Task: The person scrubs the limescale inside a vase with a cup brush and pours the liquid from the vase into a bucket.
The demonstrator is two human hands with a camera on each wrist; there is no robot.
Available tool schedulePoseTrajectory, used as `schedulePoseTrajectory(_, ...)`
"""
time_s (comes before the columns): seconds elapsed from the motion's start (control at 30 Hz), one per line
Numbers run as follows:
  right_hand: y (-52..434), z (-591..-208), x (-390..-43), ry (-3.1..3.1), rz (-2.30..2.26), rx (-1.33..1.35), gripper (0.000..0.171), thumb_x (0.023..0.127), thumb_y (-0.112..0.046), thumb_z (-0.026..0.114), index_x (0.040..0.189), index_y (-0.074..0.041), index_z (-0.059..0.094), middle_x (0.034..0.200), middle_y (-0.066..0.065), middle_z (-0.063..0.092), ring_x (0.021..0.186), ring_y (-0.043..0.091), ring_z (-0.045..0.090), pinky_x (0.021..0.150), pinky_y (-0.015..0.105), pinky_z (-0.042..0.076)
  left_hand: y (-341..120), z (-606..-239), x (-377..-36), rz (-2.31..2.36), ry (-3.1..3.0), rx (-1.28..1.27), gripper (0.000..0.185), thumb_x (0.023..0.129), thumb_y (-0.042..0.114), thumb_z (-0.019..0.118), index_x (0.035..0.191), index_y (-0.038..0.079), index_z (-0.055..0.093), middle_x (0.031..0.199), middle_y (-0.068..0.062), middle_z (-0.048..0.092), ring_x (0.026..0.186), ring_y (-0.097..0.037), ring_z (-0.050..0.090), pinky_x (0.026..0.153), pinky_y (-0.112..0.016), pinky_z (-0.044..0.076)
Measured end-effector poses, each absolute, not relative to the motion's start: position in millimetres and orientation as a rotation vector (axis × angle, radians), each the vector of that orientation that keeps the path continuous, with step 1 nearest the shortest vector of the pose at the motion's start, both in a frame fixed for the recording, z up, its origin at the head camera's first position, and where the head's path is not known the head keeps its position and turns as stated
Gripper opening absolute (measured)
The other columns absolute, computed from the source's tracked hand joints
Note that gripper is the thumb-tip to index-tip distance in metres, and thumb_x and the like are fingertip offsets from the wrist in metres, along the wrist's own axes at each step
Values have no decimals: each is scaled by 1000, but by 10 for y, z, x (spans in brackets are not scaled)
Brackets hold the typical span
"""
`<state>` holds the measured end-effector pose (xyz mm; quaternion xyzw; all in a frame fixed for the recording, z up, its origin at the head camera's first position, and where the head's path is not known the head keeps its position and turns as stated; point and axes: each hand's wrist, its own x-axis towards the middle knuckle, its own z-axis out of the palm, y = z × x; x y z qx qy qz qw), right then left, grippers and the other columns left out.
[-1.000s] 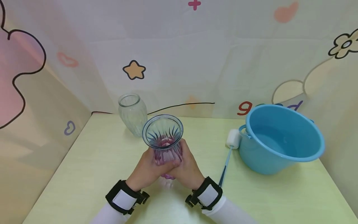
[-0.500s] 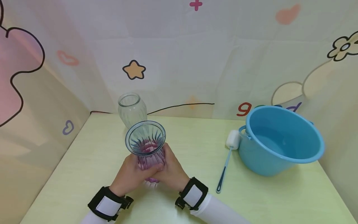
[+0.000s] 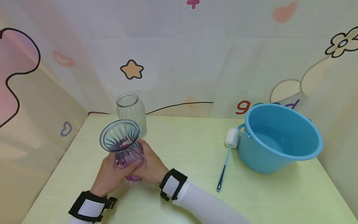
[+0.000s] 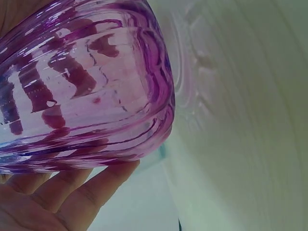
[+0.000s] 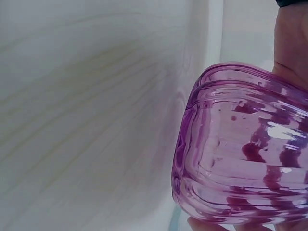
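Both hands (image 3: 127, 169) wrapped round purple vase (image 3: 124, 149); base, seemingly off table (image 3: 195, 149), only in wrist views.

Obstacles: clear jar (image 3: 130, 112) just behind your purple vase (image 3: 122, 146); brush (image 3: 227, 158) and bucket (image 3: 279, 137) well right. Bare tabletop (image 3: 184, 149) lies between.

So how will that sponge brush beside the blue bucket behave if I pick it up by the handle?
The sponge brush looks light: thin handle, small white foam head. The foam probably squashes easily, while the handle seems stiff. Lying flat on the table with its head against the blue bucket, it should slide rather than roll.
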<state>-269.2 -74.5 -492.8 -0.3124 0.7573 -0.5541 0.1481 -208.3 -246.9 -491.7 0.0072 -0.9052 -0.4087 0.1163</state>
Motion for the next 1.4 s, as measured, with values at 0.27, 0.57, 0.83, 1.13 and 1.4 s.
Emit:
schedulePoseTrajectory(0.27, -967, -4953, -2770, 2244, -1490, -916, 100, 80, -30, 85, 160, -23, 26, 151, 3, 52, 134, 15, 54, 118, 36, 42, -2637, -4935, -2095, -1180, -2638, 84, 78, 88, 41, 82, 146, 7, 43, 132, -21, 68, 116, -35, 68, 95, -46, 54)
schedulePoseTrajectory(0.57, -1178, -4970, -2836, 2258, -1466, -936, 100, 81, -27, 86, 161, -22, 27, 152, 2, 52, 132, 12, 55, 116, 32, 43, -2822, -4942, -2129, -1180, -2645, 136, 83, 88, 42, 82, 148, 3, 40, 136, -25, 64, 119, -39, 66, 99, -52, 52)
schedulePoseTrajectory(0.83, -1391, -4977, -2925, 2299, -1401, -973, 98, 83, -28, 85, 161, -21, 25, 153, 2, 48, 135, 13, 54, 117, 31, 43, -3006, -4910, -2196, -1180, -2697, 166, 87, 90, 42, 78, 152, 1, 31, 136, -28, 60, 115, -39, 64, 86, -29, 53)
schedulePoseTrajectory(1.13, -1655, -4939, -3028, 2300, -1391, -1019, 96, 84, -27, 84, 160, -18, 26, 151, 4, 51, 134, 12, 54, 117, 29, 42, -3220, -4923, -2295, -1265, -2665, 203, 91, 92, 28, 74, 159, 3, 17, 146, -29, 49, 122, -42, 56, 91, -30, 54)
schedulePoseTrajectory(1.4, -1847, -4961, -3102, 2333, -1361, -944, 106, 77, -27, 90, 160, -22, 24, 147, 4, 53, 126, 11, 57, 111, 27, 46, -3358, -4983, -2398, -1271, -2636, 242, 100, 91, 34, 77, 163, 9, 12, 154, -30, 42, 133, -49, 49, 104, -65, 49)
